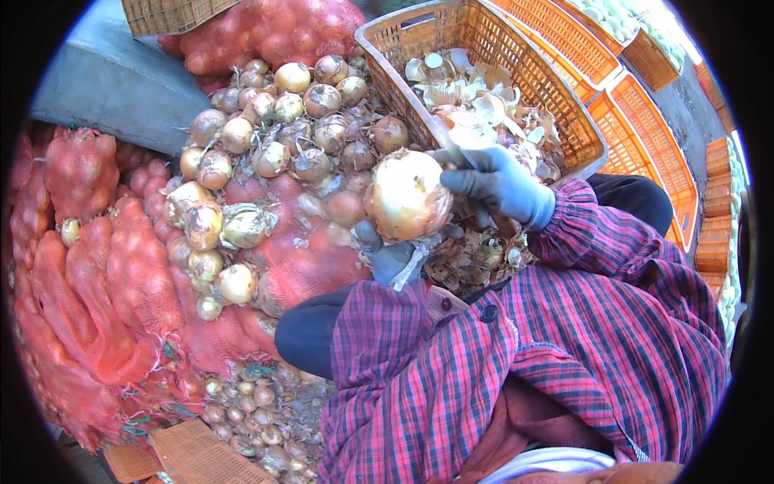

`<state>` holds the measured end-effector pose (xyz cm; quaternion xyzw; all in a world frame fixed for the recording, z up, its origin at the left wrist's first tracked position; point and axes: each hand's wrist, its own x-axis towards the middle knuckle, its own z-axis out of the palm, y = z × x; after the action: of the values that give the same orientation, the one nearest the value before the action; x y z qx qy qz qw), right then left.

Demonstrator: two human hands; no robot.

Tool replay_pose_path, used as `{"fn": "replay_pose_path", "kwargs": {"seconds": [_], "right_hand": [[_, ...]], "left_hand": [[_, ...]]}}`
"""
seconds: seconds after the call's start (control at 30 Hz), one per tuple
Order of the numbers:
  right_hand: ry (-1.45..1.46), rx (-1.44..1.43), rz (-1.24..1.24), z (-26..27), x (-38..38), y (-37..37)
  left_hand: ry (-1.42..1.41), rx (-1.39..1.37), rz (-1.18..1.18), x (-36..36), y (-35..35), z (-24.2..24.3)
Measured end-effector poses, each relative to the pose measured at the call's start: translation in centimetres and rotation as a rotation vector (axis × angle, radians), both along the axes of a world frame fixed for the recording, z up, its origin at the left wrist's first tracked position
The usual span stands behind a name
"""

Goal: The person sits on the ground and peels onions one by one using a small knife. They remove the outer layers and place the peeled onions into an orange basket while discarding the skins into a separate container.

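A large, pale onion (409, 195) with its papery skin partly off rests in my left hand (390, 257), which wears a grey-coated glove and grips it from below. Loose strips of dry skin (414, 260) hang beside that hand. My right hand (499, 181), also gloved, closes around what looks like a small knife (450, 142); its handle is mostly hidden by the fingers. The fingertips of this hand touch the onion's upper right side. Past the onion lies a heap of unpeeled onions (320, 100) on red mesh sacks.
An orange plastic crate (399, 75) holding onion peelings (484, 109) stands ahead on the right. Full red mesh sacks (142, 266) crowd the left, near a concrete ledge (121, 91). Small onions (260, 417) cover the ground at lower left. More orange crates (653, 139) stand at right.
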<state>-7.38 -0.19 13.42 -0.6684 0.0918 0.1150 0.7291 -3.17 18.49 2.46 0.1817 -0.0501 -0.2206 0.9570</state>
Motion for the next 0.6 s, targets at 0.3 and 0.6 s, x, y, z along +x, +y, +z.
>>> {"fn": "replay_pose_path", "kwargs": {"seconds": [0.3, 0.6], "right_hand": [[-0.37, -1.406, 0.516, 3.8, -1.0, -1.8], [-0.384, -1.334, 0.544, -0.9, 0.1, -3.0]], "left_hand": [[-0.252, 0.313, 0.015, 1.5, 2.5, -0.6], [-0.561, 0.817, 0.157, 1.1, 2.1, 5.8]]}}
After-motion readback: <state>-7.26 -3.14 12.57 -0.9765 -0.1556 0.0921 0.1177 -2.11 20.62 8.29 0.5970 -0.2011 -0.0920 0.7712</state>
